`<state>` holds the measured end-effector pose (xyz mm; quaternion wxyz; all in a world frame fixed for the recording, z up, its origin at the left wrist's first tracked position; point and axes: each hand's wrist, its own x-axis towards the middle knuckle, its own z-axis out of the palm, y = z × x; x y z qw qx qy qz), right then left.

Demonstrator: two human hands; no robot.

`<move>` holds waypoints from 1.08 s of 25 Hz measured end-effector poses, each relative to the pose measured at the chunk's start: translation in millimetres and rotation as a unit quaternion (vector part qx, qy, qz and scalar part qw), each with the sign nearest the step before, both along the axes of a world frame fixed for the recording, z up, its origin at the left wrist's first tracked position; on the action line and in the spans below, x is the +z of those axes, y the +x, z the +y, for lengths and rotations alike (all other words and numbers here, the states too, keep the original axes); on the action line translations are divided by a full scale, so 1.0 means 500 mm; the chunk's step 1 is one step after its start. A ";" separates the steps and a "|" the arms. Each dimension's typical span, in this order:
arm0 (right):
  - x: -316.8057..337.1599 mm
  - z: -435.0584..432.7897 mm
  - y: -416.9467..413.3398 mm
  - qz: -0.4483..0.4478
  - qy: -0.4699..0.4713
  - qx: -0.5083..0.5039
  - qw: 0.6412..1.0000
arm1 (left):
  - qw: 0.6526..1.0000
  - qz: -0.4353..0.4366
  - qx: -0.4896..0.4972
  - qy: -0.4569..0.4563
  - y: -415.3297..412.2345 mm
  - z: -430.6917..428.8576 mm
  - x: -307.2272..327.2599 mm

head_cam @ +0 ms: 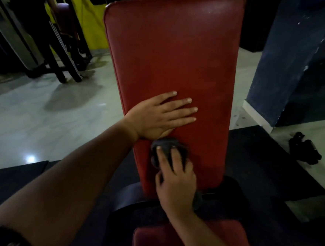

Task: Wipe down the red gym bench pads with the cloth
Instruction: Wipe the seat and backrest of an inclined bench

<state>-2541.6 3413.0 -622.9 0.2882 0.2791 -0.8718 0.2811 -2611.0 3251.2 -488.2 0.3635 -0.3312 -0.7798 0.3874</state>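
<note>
Pressing the dark cloth (163, 149) against the lower part of the red back pad (172, 56), we keep our right hand (175, 179) on top of it, fingers stretched over the bunched fabric rather than curled round it. Just above, our left hand (158, 116) lies flat on the same pad, fingers straight and slightly spread, holding nothing. The red seat pad (194, 238) sits under our right forearm.
</note>
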 end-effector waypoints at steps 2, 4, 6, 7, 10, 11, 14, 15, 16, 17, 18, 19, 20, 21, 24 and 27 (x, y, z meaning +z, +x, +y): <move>0.005 -0.042 0.021 0.017 0.028 0.028 0.999 | 1.000 -0.007 0.005 0.001 0.001 0.000 0.002; -0.001 -0.061 0.029 0.032 0.045 0.039 0.998 | 1.000 -0.010 0.007 -0.002 0.003 0.000 0.002; -0.017 -0.067 0.035 0.064 0.071 0.058 0.994 | 1.000 -0.010 0.006 0.003 0.002 0.003 -0.001; -0.026 -0.066 0.036 0.086 0.087 0.070 0.990 | 1.000 -0.009 0.005 0.004 0.001 0.002 -0.002; -0.045 -0.057 0.027 0.130 0.118 0.090 0.980 | 1.000 0.001 0.007 0.002 0.003 0.000 0.004; -0.047 -0.055 0.022 0.134 0.117 0.094 0.980 | 1.000 -0.001 0.006 0.006 0.003 0.001 0.005; -0.048 -0.036 0.013 0.127 0.110 0.091 0.982 | 1.000 -0.008 0.007 0.010 0.004 0.008 0.003; -0.050 -0.024 0.006 0.124 0.102 0.084 0.983 | 1.000 -0.011 0.008 0.009 0.004 0.009 0.004; -0.054 -0.007 -0.004 0.123 0.091 0.076 0.985 | 1.000 -0.012 0.008 0.011 0.004 0.008 0.006; -0.060 0.012 -0.018 0.125 0.083 0.065 0.987 | 1.000 -0.011 0.006 0.013 0.005 0.006 0.007; -0.068 0.036 -0.035 0.125 0.076 0.051 0.988 | 1.000 -0.009 0.002 0.016 0.005 0.005 0.007; -0.075 0.063 -0.055 0.122 0.070 0.037 0.989 | 1.000 -0.008 -0.001 0.020 0.005 0.005 0.007; -0.079 0.091 -0.074 0.115 0.062 0.022 0.991 | 1.000 -0.010 -0.003 0.022 0.004 0.005 0.004; -0.081 0.119 -0.093 0.107 0.052 0.002 0.993 | 1.000 -0.014 -0.005 0.020 0.003 0.006 0.003; -0.078 0.172 -0.125 0.043 0.039 -0.071 0.996 | 1.000 -0.018 -0.002 0.010 0.006 0.007 0.005; -0.089 0.167 -0.114 -0.082 0.006 -0.113 0.990 | 1.000 -0.006 -0.019 0.002 0.007 0.006 0.011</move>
